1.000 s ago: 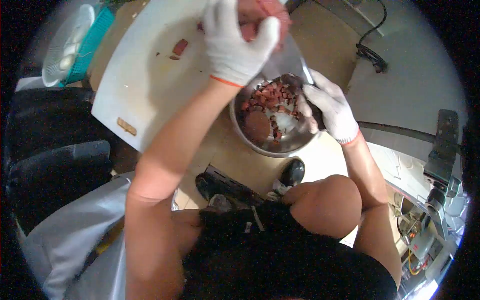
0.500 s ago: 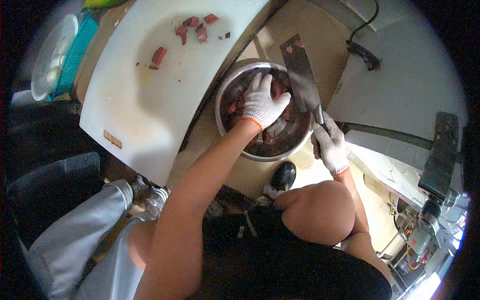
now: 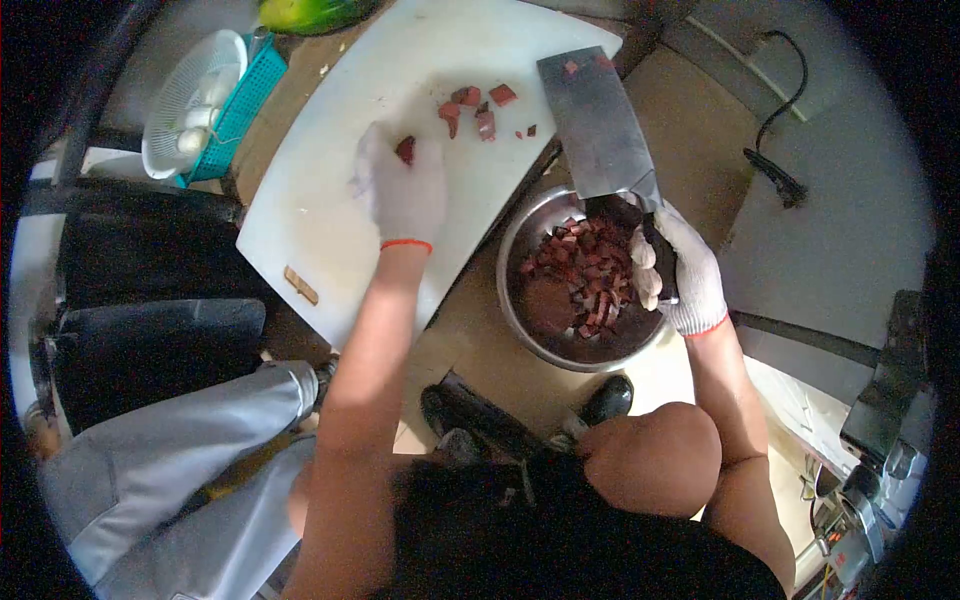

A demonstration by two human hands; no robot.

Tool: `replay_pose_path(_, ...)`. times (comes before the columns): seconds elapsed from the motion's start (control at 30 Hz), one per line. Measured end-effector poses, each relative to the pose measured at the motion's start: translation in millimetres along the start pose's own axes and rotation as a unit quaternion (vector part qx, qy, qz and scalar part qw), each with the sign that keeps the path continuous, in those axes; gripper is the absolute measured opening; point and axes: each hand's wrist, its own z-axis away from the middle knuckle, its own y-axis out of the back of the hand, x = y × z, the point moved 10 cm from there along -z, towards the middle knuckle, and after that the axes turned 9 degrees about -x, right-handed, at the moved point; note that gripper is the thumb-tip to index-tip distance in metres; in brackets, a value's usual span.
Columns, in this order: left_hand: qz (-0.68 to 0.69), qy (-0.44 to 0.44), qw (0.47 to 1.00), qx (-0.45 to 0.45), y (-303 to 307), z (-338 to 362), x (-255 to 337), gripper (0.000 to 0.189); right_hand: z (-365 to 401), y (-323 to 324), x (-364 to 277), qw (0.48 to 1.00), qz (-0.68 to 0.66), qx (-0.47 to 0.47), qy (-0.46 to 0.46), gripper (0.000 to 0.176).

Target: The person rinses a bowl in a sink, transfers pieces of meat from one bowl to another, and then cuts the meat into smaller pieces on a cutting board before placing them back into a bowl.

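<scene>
My left hand (image 3: 405, 195), in a white knit glove with an orange cuff, is over the white cutting board (image 3: 335, 165). Its blurred fingers are apart around a dark red meat piece (image 3: 404, 150). Several more meat chunks (image 3: 486, 123) lie farther up the board. In my gloved right hand (image 3: 690, 265) is the handle of a cleaver (image 3: 600, 125), its wide blade pointing away from me with small meat bits stuck near the tip. Beneath that hand stands a metal bowl (image 3: 537, 352) with many cut meat pieces (image 3: 590, 275) in it.
Left of the board sit a teal basket (image 3: 245, 105) and a white colander (image 3: 160, 125) with pale round items. A green vegetable (image 3: 310, 12) lies at the top. Another person's grey-trousered leg (image 3: 190, 440) is at lower left. A black cable (image 3: 775, 170) hangs at right.
My left hand has left the bowl and moved left over the board to the single meat piece. The cleaver's broad face now shows more. The view has shifted, showing more of the board.
</scene>
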Motion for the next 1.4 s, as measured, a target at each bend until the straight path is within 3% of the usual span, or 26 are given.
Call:
replay_pose_path(0.07,0.174,-0.015,0.984,-0.035,-21,-2,14,0.071,-15,-7,11,0.999,-0.019,-0.007,-0.037,0.045)
replay_pose_path(0.13,0.129,-0.036,0.991,-0.021,-30,-14,27,0.077,-29,-19,13,0.998,-0.017,-0.015,-0.052,0.044)
replay_pose_path(0.2,0.142,-0.027,0.982,-0.120,-46,-30,47,0.084,-42,-34,19,0.996,0.018,-0.042,-0.082,0.041)
replay_pose_path(0.33,0.124,-0.005,0.984,-0.124,-54,-33,58,0.083,-67,-56,37,0.990,0.039,-0.067,-0.121,0.031)
replay_pose_path(0.4,0.023,-0.019,0.998,-0.060,-40,-25,53,0.080,-72,-68,43,0.985,0.033,-0.088,-0.148,0.031)
replay_pose_path(0.5,0.055,0.016,0.998,0.011,-33,-24,30,0.074,-77,-78,55,0.974,0.035,-0.134,-0.180,0.031)
replay_pose_path(0.63,0.134,0.028,0.988,-0.070,-32,-15,34,0.067,-65,-84,54,0.968,0.088,-0.156,-0.175,0.034)
replay_pose_path(0.73,0.211,-0.035,0.977,0.016,-14,16,65,0.065,-29,-72,39,0.969,0.168,-0.113,-0.141,0.033)
replay_pose_path(0.8,0.195,-0.083,0.975,0.064,-3,46,98,0.079,-3,-63,22,0.955,0.247,-0.123,-0.106,0.033)
replay_pose_path(0.83,0.206,-0.118,0.968,0.083,-3,57,112,0.081,14,-49,20,0.951,0.274,-0.100,-0.100,0.042)
replay_pose_path(0.87,0.231,-0.125,0.962,0.078,-3,68,126,0.078,30,-36,17,0.946,0.302,-0.076,-0.094,0.052)
replay_pose_path(1.03,0.349,-0.199,0.910,0.106,-31,101,161,0.037,105,27,24,0.933,0.348,0.005,-0.093,0.048)
replay_pose_path(1.07,0.360,-0.236,0.898,0.094,-44,105,164,0.036,110,32,34,0.933,0.346,0.010,-0.100,0.048)
replay_pose_path(1.13,0.294,-0.276,0.910,0.091,-77,131,167,0.033,124,49,38,0.941,0.318,0.085,-0.080,0.046)
replay_pose_path(1.2,0.338,-0.191,0.920,-0.054,-148,166,143,0.036,129,70,46,0.949,0.278,0.143,-0.045,0.046)
replay_pose_path(1.27,0.174,-0.278,0.918,-0.224,-216,218,128,0.043,124,75,43,0.955,0.242,0.169,-0.035,0.045)
replay_pose_path(1.33,0.153,-0.302,0.889,-0.309,-235,257,92,0.054,118,78,37,0.948,0.264,0.178,-0.029,0.044)
replay_pose_path(1.4,0.132,-0.204,0.884,-0.399,-274,267,36,0.051,117,81,37,0.947,0.238,0.214,-0.034,0.041)
